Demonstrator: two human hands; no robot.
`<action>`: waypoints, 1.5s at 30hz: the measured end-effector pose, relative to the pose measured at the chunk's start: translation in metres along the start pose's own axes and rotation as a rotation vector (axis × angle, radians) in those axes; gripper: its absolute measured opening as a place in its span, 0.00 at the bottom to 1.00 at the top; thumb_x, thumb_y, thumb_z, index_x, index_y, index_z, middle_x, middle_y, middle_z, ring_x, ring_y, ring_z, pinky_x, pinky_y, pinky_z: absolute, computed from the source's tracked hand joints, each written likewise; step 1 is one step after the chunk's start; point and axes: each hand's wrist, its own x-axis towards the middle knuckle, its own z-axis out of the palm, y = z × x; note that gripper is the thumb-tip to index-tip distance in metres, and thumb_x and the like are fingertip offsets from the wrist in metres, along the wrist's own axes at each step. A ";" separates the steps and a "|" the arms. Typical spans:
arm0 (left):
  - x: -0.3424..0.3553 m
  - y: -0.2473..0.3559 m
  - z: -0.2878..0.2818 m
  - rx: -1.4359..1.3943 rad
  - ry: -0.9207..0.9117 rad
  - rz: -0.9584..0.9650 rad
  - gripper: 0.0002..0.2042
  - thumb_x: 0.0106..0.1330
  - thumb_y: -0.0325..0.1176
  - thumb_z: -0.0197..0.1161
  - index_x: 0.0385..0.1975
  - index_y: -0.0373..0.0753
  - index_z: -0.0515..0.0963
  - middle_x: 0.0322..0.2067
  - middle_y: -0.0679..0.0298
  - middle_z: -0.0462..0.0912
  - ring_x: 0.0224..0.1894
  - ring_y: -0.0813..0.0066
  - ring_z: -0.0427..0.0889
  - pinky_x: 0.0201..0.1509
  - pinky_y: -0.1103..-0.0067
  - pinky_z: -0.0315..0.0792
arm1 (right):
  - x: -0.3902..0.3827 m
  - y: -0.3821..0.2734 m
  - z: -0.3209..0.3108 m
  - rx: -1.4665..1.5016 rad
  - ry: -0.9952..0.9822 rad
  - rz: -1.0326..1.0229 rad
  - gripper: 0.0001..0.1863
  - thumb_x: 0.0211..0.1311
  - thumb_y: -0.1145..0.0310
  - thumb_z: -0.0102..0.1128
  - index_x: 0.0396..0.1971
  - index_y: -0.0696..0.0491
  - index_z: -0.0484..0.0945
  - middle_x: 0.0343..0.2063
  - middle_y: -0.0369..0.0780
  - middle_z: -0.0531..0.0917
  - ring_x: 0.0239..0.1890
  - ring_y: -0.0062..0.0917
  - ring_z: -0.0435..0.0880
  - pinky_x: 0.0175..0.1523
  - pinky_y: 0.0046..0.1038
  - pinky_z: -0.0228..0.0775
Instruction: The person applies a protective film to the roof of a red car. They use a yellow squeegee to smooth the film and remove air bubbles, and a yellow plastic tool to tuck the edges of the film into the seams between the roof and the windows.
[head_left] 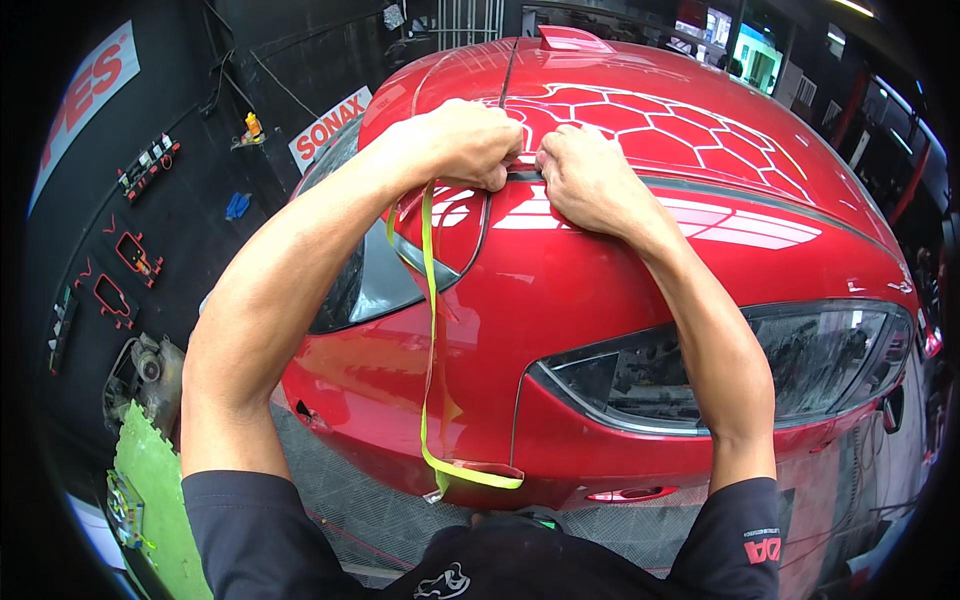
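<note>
The person's left hand (472, 146) and right hand (585, 180) were set close together, slightly apart, at the upper middle of the frame, over the dark strip (715, 188) along the roof edge of the red car (600, 270). The fingers of both hands were curled inward at that edge; whether they were clamped on anything between them could not be told. A yellow-green tape (428, 240) hung from below the left wrist, down the left of centre, its lower end bent rightward near the bottom of the frame. The step seemed to be work along the strip, best done in short, even moves, one hand steadying while the other worked. Light fingertip pressure would likely spare the glossy paint, and the tape was best kept from twisting.
</note>
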 end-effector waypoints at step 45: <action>0.000 0.004 0.008 -0.246 0.017 -0.269 0.07 0.51 0.32 0.67 0.23 0.34 0.80 0.20 0.53 0.82 0.27 0.61 0.84 0.33 0.66 0.76 | -0.007 0.005 0.001 0.086 0.011 -0.039 0.14 0.70 0.68 0.50 0.44 0.60 0.82 0.45 0.49 0.82 0.49 0.44 0.77 0.56 0.49 0.68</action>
